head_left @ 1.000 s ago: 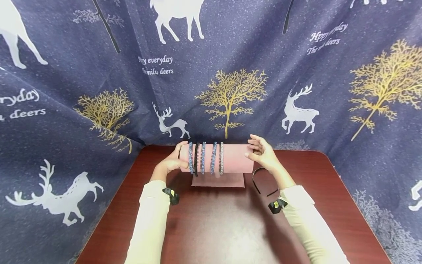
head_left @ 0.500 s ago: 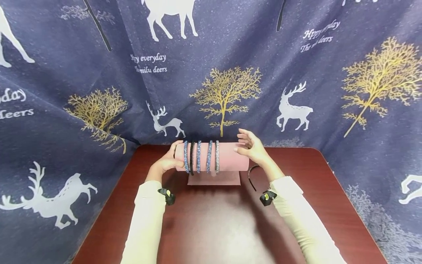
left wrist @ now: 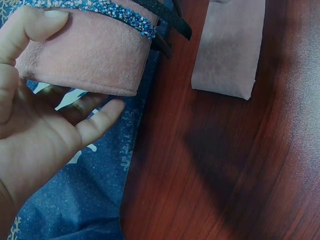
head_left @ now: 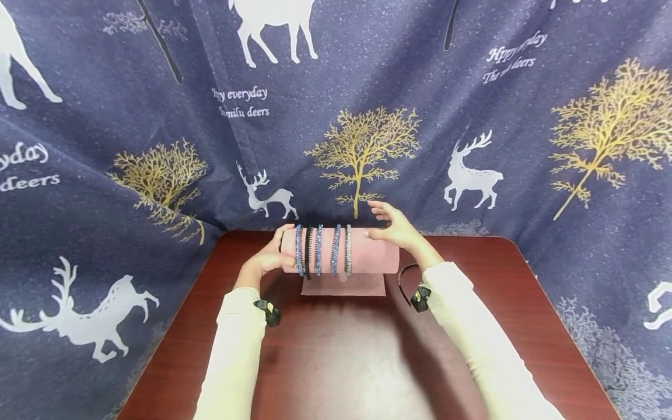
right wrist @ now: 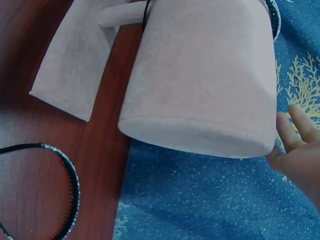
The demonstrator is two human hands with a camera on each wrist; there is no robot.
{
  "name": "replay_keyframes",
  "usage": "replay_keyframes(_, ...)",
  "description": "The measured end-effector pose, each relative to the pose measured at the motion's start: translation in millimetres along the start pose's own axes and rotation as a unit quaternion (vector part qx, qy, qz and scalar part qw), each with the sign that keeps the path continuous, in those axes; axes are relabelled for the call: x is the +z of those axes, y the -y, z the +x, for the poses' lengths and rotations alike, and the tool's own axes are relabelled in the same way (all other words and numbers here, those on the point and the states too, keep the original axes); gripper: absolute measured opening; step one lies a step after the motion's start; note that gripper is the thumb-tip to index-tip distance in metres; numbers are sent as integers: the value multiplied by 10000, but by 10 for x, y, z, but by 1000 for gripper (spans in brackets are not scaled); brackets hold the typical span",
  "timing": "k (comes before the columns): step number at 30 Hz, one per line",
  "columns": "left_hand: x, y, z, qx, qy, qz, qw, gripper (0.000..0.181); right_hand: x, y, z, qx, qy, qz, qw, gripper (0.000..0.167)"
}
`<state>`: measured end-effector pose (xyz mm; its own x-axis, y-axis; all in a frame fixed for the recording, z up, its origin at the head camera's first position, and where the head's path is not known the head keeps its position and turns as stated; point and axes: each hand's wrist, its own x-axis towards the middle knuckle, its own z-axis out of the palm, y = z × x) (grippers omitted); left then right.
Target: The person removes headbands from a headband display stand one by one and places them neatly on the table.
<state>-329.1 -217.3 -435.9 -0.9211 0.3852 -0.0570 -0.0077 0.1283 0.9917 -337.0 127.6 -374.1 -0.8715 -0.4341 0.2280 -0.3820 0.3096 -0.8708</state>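
Note:
A pink padded headband stand (head_left: 374, 251) has a horizontal roll on a flat base. Several headbands sit around its left and middle parts: blue glittery ones, such as the outermost (head_left: 298, 251), a black one (head_left: 308, 256) and a silver one (head_left: 349, 251). My left hand (head_left: 265, 258) holds the roll's left end; in the left wrist view its thumb lies on the front beside a blue glitter headband (left wrist: 115, 12), with fingers behind. Over the bare right part is my right hand (head_left: 398, 229), fingers loosely spread and holding nothing. Whether its thumb touches the roll, I cannot tell.
A loose dark headband with sparkling trim (right wrist: 75, 185) lies on the reddish-brown table (head_left: 336, 350), right of the stand's base (right wrist: 75, 65). Behind the table hangs a blue cloth (head_left: 294, 146) printed with deer and trees. Each wrist wears a small black camera.
My right hand has moved left from the roll's right end to above its bare part. The left hand keeps its hold, and the headbands on the roll look unchanged. The view shifts slightly.

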Motion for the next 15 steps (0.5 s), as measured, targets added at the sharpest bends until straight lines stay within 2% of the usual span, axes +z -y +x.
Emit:
replay_keyframes(5, 0, 12, -25, -9, -68, 31, 10000, 107, 53, -175, 150, 225, 173, -30, 9996, 77)
replay_keyframes(10, 6, 18, -14, 27, -92, 114, 9999, 107, 144, -224, 192, 232, 232, 123, 9994, 78)
replay_keyframes(15, 5, 17, -6, 1, -80, -4, 10000, 107, 231, -243, 228, 200, 191, 187, 9994, 76)
